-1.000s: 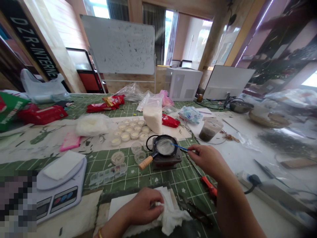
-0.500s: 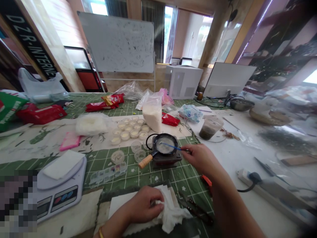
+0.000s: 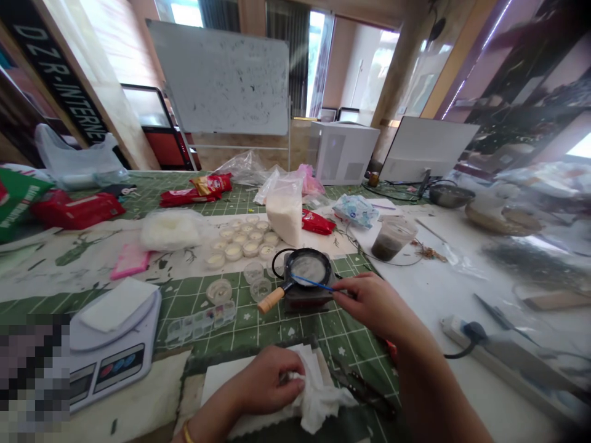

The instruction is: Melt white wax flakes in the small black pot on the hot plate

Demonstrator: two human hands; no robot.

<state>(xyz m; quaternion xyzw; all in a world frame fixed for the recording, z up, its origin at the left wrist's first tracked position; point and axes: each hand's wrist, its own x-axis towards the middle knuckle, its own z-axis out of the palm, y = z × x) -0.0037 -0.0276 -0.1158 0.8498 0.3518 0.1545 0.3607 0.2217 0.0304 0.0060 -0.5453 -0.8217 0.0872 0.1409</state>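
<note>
My right hand (image 3: 369, 303) pinches a thin blue stick (image 3: 314, 283) whose far end dips into a small black pan (image 3: 308, 269) of pale melted liquid. The pan has a wooden handle (image 3: 271, 300) and sits on a small dark heater (image 3: 306, 299). My left hand (image 3: 268, 381) is closed on a crumpled white tissue (image 3: 318, 397) lying on a white pad at the near edge of the green grid mat (image 3: 258, 329).
Several small filled white cups (image 3: 242, 240) and empty clear ones (image 3: 257, 280) sit behind the pan. A bag of white granules (image 3: 285, 215), a kitchen scale (image 3: 111, 344), a bead organiser (image 3: 203, 321), a cup of dark liquid (image 3: 390, 239), red packets and a power strip (image 3: 489, 344) surround them.
My right hand has drawn nearer and slightly left, swinging the blue stick's tip across the liquid to the pan's near left side. My left hand stays on the tissue.
</note>
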